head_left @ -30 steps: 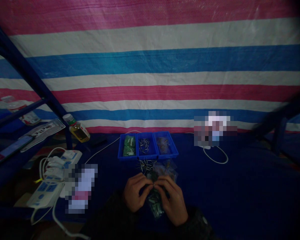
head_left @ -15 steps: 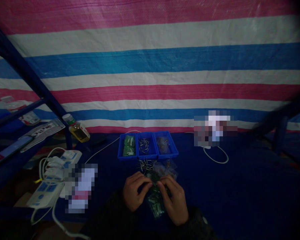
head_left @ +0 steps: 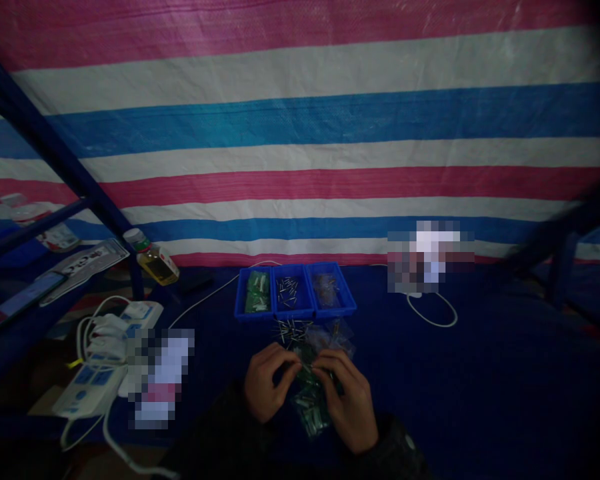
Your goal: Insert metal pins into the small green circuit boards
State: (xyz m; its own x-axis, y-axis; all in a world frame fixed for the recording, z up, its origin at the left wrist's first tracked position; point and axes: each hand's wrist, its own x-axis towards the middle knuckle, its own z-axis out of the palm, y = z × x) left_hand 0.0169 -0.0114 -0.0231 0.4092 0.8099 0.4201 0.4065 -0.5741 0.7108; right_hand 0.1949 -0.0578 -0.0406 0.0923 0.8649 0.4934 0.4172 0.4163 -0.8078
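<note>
Two bare hands work close together above a dark blue surface (head_left: 430, 387), low in the centre of a dim view. The left hand (head_left: 265, 387) and the right hand (head_left: 353, 403) face each other, slightly apart. On each, the thumb and index finger are bent and closed together at the tips; whether a small piece is pinched between them is too dark and tiny to tell.

Below and between the hands lie green packets (head_left: 313, 417) with pale, slim pieces showing inside. Just beyond the fingertips is a loose pile of thin metal pins (head_left: 293, 331), and to its right, clear plastic bags (head_left: 337, 333), partly behind the right hand.

Farther back, three blue trays stand side by side. The left tray (head_left: 253, 316) holds more green packets, the middle tray (head_left: 295, 313) scattered metal pins, and the right tray (head_left: 336, 311) clear bags with small contents.

At the left are a white power strip (head_left: 87, 387) crowded with plugs and cables, and a tilted bottle of yellow liquid (head_left: 157, 262) with a white cap. A blue metal frame (head_left: 63, 160) slants down this side. Behind everything hangs a sheet (head_left: 300, 120) striped in pink, white and blue.
</note>
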